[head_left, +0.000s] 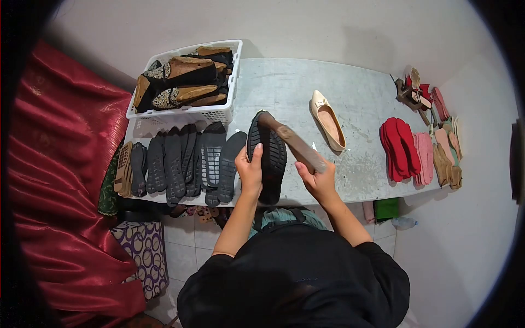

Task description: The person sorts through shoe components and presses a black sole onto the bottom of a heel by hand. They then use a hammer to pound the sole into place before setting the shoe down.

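Note:
My left hand (250,168) is closed around the side of a black shoe (273,156), its ridged sole turned toward me and its toe pointing away. A long brown-and-grey wooden-looking tool (298,145) is gripped in my right hand (319,177). The tool slants up and left, and its far end overlaps the toe of the black shoe. I cannot tell exactly what kind of tool it is. Just beyond my right hand, a cream pointed flat shoe (329,123) with a bow lies on the table (279,76).
A white plastic basket (238,65) full of shoes on lasts stands at the back left. Black soles (174,164) and tan soles (123,169) line the left front edge. Red insoles (399,150), pink insoles (423,158) and a cluttered tool rack (410,95) are at the right. A red curtain (65,191) hangs left.

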Available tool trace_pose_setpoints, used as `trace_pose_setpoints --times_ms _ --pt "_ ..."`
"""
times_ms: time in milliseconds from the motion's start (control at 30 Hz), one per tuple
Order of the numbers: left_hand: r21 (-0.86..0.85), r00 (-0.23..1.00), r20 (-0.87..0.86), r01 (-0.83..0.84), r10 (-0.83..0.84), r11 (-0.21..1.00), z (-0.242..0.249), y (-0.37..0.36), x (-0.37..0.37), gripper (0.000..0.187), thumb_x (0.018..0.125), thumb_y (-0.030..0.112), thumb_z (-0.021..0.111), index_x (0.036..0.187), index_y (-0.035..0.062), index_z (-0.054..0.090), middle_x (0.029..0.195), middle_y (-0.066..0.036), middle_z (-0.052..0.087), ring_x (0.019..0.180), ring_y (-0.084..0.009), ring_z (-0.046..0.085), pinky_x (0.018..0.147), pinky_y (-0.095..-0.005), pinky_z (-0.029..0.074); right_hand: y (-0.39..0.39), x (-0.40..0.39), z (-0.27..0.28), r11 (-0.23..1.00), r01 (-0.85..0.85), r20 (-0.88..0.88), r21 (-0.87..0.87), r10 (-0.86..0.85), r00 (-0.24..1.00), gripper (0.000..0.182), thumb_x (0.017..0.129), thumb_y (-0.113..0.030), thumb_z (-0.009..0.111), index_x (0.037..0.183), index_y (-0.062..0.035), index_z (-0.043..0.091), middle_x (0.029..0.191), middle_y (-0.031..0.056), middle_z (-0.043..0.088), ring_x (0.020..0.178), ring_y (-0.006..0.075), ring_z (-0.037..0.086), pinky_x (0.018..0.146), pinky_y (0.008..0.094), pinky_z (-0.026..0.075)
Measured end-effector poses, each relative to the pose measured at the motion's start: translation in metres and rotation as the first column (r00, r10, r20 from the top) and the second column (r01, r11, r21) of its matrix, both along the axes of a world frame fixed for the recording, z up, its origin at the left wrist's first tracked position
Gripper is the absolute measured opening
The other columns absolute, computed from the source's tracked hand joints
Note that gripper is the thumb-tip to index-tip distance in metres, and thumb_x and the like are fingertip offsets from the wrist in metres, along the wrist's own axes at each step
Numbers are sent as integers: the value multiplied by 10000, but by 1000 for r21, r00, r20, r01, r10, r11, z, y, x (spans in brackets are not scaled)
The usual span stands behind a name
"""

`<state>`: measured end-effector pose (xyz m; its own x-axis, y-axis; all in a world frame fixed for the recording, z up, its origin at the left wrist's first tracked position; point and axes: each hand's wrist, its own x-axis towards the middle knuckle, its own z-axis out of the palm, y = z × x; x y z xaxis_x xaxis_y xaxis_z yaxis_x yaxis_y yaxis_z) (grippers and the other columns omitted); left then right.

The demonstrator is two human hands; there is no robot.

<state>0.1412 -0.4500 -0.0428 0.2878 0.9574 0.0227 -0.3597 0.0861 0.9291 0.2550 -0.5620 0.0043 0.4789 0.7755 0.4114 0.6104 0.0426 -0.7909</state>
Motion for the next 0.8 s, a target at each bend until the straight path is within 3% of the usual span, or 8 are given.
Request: trace_pose_setpoints --times_ms 67,200,367,400,433,500,567,800 --pt "99 999 -10 -31 32 995 -2 7 -3 248 834 169 601 970 -38 584 837 -4 587 732 -58 493 677 -198 402 5 -5 -7 991 -4 -64 135 13 998 217 771 -194 650 876 -28 556 674 124 574 573 273 569 534 291 441" --pt "63 999 34 0 -2 998 -1 17 -12 247 832 169 603 969 -36 585 829 -1 582 720 -54 487 664 -192 396 11 -13 1 998 -13 -18 55 14 1000 207 771 -183 644 870 -24 554 715 126 593 606 266 598 542 296 446" --pt "126 999 53 -5 -2 992 1 25 -21 252 833 178 599 962 -39 587 824 -2 577 710 -54 484 655 -192 395 12 -21 -8 993 -41 24 108 38 999 200 751 -144 653 883 -27 560 716 120 599 631 259 610 554 291 451" --pt "123 999 53 -5 -1 992 1 26 -23 252 833 178 599 962 -39 587 824 -2 577 710 -54 484 655 -192 395 13 -26 -11 992 -36 -65 123 44 997 206 752 -152 652 887 -26 561 713 118 598 633 255 611 554 289 451" --pt "114 997 74 10 -18 993 3 27 -25 251 835 181 598 960 -36 584 822 -5 579 706 -57 490 651 -198 404 15 -30 -11 990 -29 -152 140 50 987 211 753 -159 650 891 -26 562 710 116 598 635 251 612 553 287 451" --pt "112 995 97 29 -40 993 8 30 -28 250 836 184 597 957 -34 582 821 -7 581 703 -60 497 648 -204 413 22 -31 -3 989 -32 -57 144 40 998 227 763 -205 643 884 -32 562 693 127 590 619 264 607 534 295 449" --pt "-41 989 132 69 -63 997 12 30 -28 241 836 189 595 950 -24 579 823 -19 586 697 -66 517 639 -212 433 27 -35 2 1000 -18 -6 20 18 1000 231 777 -207 637 879 -10 572 647 102 533 538 189 515 518 264 413" --pt "-86 978 191 99 -81 991 5 35 -35 230 839 184 585 952 -15 571 834 -29 590 695 -77 535 639 -216 446 33 -48 -9 997 -18 1 81 18 1000 211 788 -197 623 847 0 573 658 93 517 533 214 502 509 267 406"
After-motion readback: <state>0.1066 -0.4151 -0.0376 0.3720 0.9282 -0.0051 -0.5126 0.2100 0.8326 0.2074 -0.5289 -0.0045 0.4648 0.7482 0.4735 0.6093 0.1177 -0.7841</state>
